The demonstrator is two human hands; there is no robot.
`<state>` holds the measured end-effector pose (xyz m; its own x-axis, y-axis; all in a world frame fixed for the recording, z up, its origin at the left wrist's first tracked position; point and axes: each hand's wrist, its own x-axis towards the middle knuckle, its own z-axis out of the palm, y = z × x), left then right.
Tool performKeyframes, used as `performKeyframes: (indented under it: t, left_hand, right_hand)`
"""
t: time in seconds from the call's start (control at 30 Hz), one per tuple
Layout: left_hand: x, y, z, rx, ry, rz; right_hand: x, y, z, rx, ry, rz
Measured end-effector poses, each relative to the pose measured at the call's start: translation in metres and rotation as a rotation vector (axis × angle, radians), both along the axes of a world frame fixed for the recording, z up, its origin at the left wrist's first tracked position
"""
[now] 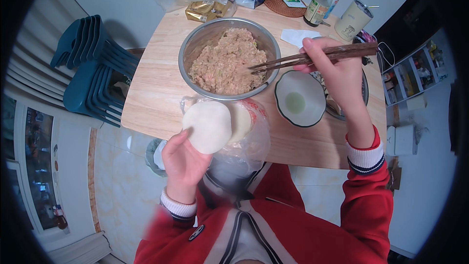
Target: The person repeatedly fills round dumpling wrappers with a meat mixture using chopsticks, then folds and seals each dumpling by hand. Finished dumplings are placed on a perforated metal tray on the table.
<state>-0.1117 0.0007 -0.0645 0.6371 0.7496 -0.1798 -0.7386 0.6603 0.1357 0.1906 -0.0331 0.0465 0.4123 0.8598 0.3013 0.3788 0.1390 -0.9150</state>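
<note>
A round, pale dumpling wrapper (207,127) lies across the fingers of my left hand (186,163), its thumb pressing the near edge. Behind it, a clear plastic bag (256,146) with red print holds more wrappers (240,121). My right hand (333,68) grips a pair of dark wooden chopsticks (344,51). Their tips reach over the rim of a steel bowl (185,77) and touch the minced filling (227,62), which has green flecks. Below my right hand sits a white scalloped bowl (282,99) with a little clear liquid. Partly hidden behind my right wrist is a metal tray (364,88) with pale pieces.
Along the table's (154,73) far side stand a gold wipes pack (209,10), a woven mat (274,3), a sauce bottle (318,7) and a cream tumbler (351,20). White paper (296,36) lies near my right hand. Stacked blue chairs (88,84) stand to the left.
</note>
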Motion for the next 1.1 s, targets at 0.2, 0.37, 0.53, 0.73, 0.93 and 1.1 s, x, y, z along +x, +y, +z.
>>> performKeyframes:
  t: [0.2,0.37,0.53,0.73,0.93,1.1]
  left_hand:
    - [0.003,-0.002,0.001,0.021,0.017,0.009]
    - [0.002,-0.001,0.001,-0.013,-0.001,0.022]
    - [0.006,0.0,-0.001,-0.016,-0.07,0.026]
    - [0.007,0.001,-0.002,0.012,-0.044,0.017]
    - [0.006,-0.002,0.001,-0.031,0.005,0.007]
    - [0.007,-0.003,0.004,-0.045,0.029,0.02]
  right_hand:
    - [-0.013,0.004,-0.018,0.155,-0.308,0.12]
    - [-0.013,0.013,-0.03,0.264,-0.508,0.143]
    - [-0.016,0.008,-0.037,0.194,-0.411,0.213]
    - [-0.007,0.0,-0.025,0.087,-0.142,0.149]
    - [-0.008,0.015,-0.036,0.157,-0.374,0.096]
    - [-0.008,0.008,-0.039,0.142,-0.353,0.164]
